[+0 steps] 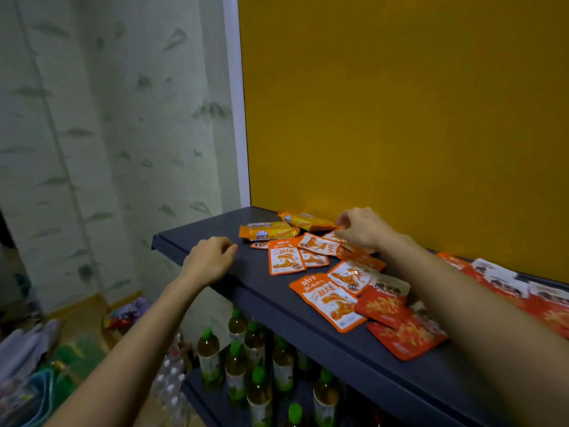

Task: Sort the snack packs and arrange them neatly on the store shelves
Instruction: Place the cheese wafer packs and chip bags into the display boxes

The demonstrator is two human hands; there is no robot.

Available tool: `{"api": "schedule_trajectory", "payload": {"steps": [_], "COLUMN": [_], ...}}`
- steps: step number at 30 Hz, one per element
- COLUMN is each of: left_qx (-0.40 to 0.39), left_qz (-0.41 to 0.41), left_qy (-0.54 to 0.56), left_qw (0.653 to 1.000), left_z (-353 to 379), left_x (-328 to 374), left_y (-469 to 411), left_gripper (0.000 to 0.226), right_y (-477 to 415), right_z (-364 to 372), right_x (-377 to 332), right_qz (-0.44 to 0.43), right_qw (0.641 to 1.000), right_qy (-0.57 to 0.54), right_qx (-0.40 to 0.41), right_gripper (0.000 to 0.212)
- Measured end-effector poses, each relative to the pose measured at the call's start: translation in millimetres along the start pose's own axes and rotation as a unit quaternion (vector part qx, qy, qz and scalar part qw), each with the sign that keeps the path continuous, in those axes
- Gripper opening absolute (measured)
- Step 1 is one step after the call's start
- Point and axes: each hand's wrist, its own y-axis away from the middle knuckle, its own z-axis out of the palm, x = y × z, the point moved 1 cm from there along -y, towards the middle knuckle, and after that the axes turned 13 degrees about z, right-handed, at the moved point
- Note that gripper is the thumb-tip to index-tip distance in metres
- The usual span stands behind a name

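The person's left hand [209, 260] is resting near the front edge of the dark shelf [246, 285]. Its fingers are hanging loosely curled, so the grip is half closed and is holding nothing. It is lying well apart from the packs.

The right hand [365, 231] is reaching over the heap of snack packs at the back of the shelf, close to the yellow back panel [400, 103]. Its fingers are curling inward and the tips are bunching down onto the upper edge of an orange-and-white sachet [334, 237]. This grip is looking almost closed, but I cannot tell whether it is pinching the sachet or only touching it.

Two Cal Cheese wafer packs [269, 232] are lying just left of that hand, one behind the other. More orange-and-white sachets [284, 261] are lying flat and overlapping in a loose scatter towards the front, the largest one [329, 302] sitting nearest the shelf edge. Red snack packs [383, 300] are touching it on the right, partly under the right forearm, and further red-and-white packs [498, 282] are lying along the shelf beyond the arm.

Green-capped bottles [237, 329] are standing upright on the lower shelf. A pale patterned curtain [92, 118] is hanging at the left.
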Motion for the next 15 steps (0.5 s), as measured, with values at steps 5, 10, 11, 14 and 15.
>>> {"api": "schedule_trajectory", "payload": {"steps": [5, 10, 11, 14, 15], "left_qx": [-0.020, -0.061, -0.068, -0.098, -0.113], "left_qz": [-0.035, -0.043, -0.044, -0.052, -0.056], "left_qy": [0.040, 0.115, 0.129, 0.132, 0.136], "left_qw": [0.998, 0.991, 0.988, 0.985, 0.983], "left_z": [26, 47, 52, 62, 63], "left_x": [-39, -56, -61, -74, -76], "left_y": [-49, -100, -110, -135, -143], "left_gripper": [0.036, 0.051, 0.057, 0.080, 0.090], "right_y": [-32, -58, -61, -73, -78], "right_z": [8, 15, 17, 23, 27], "right_x": [-7, -12, -14, -24, -28], "right_qz": [0.031, 0.080, 0.091, 0.135, 0.149], "right_qw": [0.999, 0.997, 0.996, 0.991, 0.989], "right_qy": [0.013, 0.013, 0.012, 0.011, 0.014], "right_qx": [0.001, -0.005, -0.008, -0.015, -0.017], "right_gripper": [0.030, 0.031, 0.033, 0.038, 0.040]}}
